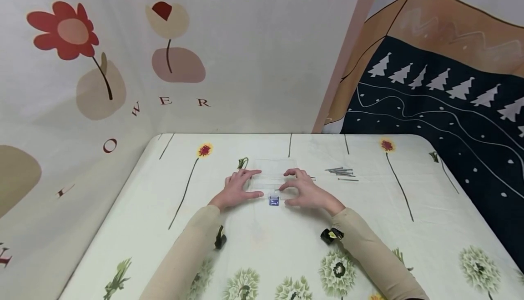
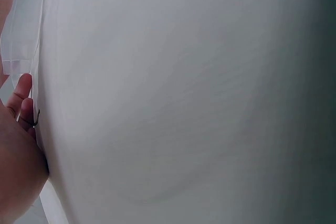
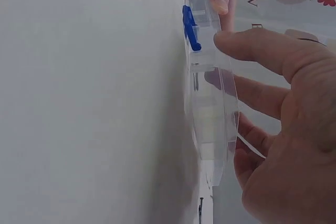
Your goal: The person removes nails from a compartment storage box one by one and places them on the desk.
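Observation:
A shallow clear plastic box (image 1: pixel 272 182) with a blue latch (image 1: pixel 274 200) on its near side lies on the table between both hands. My left hand (image 1: pixel 237 188) rests at its left end, thumb and fingers spread apart. At the right end my right hand (image 1: pixel 308 191) has loosely bent, spread fingers at the box. In the right wrist view its thumb comes close to the lid edge (image 3: pixel 228 98), behind the blue latch (image 3: pixel 190 29), while other fingers reach behind the clear plastic. Small dark slim pieces (image 3: pixel 196 81) show through the box wall. The left wrist view catches only the box's end (image 2: pixel 22 30).
Several grey nails (image 1: pixel 340 172) lie in a loose pile right of the box, one (image 1: pixel 348 180) apart from the others. A white flowered cloth (image 1: pixel 254 245) covers the table. Printed fabric (image 1: pixel 254 63) hangs behind the table's far edge.

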Demonstrator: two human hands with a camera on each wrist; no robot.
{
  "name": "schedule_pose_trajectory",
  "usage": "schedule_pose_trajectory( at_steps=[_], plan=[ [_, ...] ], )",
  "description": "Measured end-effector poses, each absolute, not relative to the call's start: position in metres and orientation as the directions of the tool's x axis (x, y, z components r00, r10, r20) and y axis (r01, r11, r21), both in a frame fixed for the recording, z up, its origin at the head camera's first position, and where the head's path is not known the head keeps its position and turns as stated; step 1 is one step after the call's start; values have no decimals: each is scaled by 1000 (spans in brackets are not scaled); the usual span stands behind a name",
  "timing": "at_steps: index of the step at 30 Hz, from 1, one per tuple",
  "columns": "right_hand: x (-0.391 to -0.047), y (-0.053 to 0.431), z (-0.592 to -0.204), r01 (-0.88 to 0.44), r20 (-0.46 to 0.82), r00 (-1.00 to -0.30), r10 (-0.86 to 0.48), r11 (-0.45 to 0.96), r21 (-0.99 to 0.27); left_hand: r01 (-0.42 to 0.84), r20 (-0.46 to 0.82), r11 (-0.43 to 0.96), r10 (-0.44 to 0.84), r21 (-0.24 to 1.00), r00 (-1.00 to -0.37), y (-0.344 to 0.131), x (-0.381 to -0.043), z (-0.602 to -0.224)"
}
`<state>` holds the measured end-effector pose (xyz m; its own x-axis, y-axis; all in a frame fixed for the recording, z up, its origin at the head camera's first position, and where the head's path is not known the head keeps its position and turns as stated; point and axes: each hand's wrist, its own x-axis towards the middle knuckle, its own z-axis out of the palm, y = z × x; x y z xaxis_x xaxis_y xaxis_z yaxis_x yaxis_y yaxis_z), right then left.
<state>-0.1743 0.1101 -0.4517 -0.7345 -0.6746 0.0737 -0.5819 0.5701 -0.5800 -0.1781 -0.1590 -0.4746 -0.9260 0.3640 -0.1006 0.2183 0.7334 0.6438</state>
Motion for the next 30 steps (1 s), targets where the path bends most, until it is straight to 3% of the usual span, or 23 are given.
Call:
schedule_pose_trajectory(
  at_steps=[7,30],
  plan=[
    [-172,109,-448,-607,43,-708,-705,577,-546,222,-96,733,365,643,-926,-159,-177,-473],
    [-173,109,-453,-544,50,-755,-654,582,-604,220,-93,725,366,653,-926,-159,-177,-474]
  ],
)
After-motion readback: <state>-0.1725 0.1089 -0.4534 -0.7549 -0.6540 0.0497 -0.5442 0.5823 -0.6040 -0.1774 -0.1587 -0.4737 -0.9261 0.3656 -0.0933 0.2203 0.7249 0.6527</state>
